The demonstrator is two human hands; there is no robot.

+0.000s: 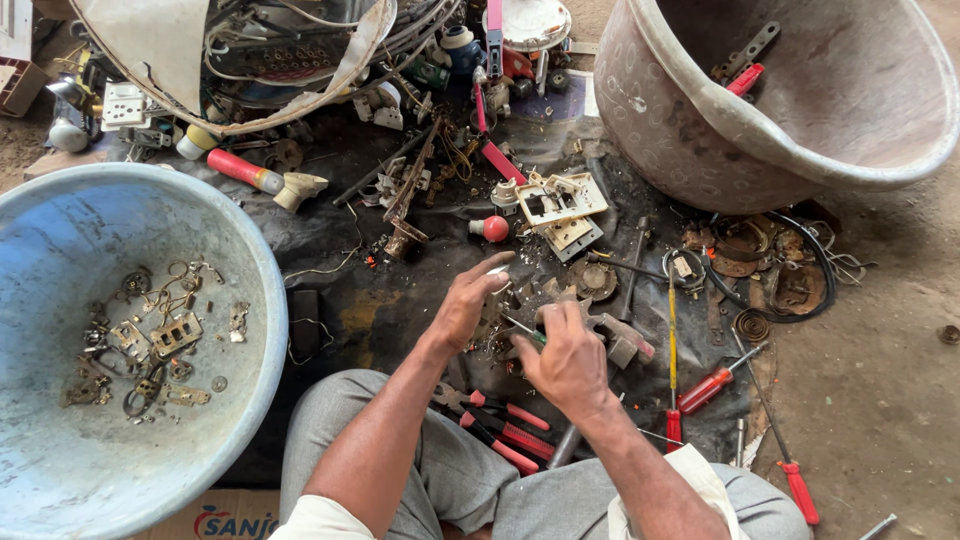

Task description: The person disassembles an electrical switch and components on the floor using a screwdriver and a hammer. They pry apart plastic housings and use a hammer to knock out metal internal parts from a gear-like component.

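Sitting on the floor, a person in grey trousers [440, 480] works over a dark sheet [380, 300] strewn with scrap electrical parts. The left hand [468, 300] steadies a small dirty fitting [515, 318] just in front of the knees, its fingers [495, 265] curled round the piece's left side with the thumb raised. The right hand [570, 358] is closed tight round the handle of a green-tipped screwdriver [527, 333], whose tip points into the fitting between the two hands.

Just below the hands, against the trousers, lie red-handled pliers [500, 428]. To the right, a red-handled screwdriver [712, 385] lies slanted on the sheet, and another red-handled tool [795, 485] rests near the bare ground. A thin yellow-shafted tool [671, 330] lies upright in the view beside them.

At the left stands a large blue basin [60, 460] holding a scatter of small metal pieces [150, 345] on its bottom. At the upper right a grey-brown tub [700, 150] leans on its side, with a red-handled piece [745, 80] inside it. Beyond the hands lie cream switch plates [560, 200], a red knob [493, 228], and a red-and-yellow handle [245, 172]. Rusted coils and rings [750, 265] gather at the right beneath the tub, and a white sack of tangled wires [270, 50] sits at the top left.
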